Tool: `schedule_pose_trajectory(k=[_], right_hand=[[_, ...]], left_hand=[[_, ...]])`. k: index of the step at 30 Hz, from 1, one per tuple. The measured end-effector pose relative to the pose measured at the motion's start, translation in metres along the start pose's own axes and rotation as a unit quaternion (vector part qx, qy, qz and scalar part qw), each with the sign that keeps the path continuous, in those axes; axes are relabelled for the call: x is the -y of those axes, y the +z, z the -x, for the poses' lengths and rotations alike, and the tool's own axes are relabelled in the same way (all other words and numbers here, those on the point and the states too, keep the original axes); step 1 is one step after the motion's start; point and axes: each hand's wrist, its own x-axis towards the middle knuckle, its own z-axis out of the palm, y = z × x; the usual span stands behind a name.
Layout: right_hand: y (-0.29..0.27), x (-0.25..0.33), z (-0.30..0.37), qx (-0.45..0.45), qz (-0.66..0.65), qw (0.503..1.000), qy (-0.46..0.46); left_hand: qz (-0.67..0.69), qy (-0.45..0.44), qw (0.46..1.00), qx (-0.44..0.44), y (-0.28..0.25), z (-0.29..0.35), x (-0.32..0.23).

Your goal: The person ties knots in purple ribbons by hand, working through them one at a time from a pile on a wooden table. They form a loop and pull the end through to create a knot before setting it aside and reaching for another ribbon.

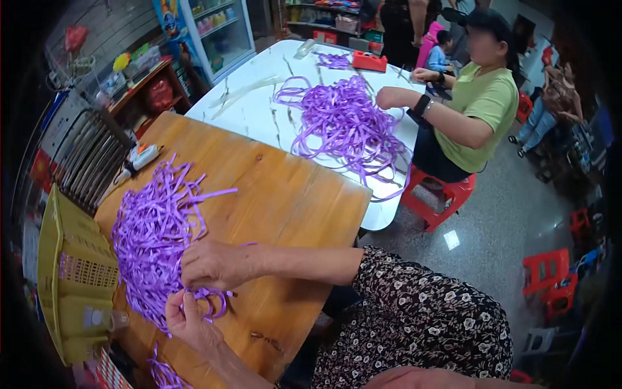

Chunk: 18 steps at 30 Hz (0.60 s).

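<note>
A big tangled heap of shiny purple ribbon (152, 230) lies on the wooden table. At its near side, my right hand (217, 264) reaches in with curled fingers pinched together. Just below it, my left hand (193, 322) has thumb and forefinger pressed together on a narrow purple ribbon. Both sets of fingertips almost meet, and the ribbon between them is mostly hidden. A loose purple ribbon loop (220, 305) hangs beside the hands. More purple strips (167, 373) lie lower on the wooden table (259, 188).
A yellow plastic basket (84, 266) stands left of the heap, and a white power strip (141, 155) lies behind it. On the adjoining white table (259, 117), a co-worker (476, 97) handles another purple ribbon pile (350, 120) near a red tape dispenser (369, 61). Red stools (440, 194) stand right.
</note>
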Motion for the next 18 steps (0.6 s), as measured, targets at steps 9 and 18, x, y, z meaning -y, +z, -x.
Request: schedule_pose_trajectory(k=[9, 18], right_hand=[[0.021, -0.012, 0.005, -0.059, -0.029, 0.998, 0.020], [0.014, -0.018, 0.008, 0.001, -0.054, 0.993, 0.104]], left_hand=[[0.053, -0.012, 0.999, 0.009, 0.002, -0.004, 0.013], [0.138, -0.105, 0.985, 0.015, 0.001, -0.008, 0.023]])
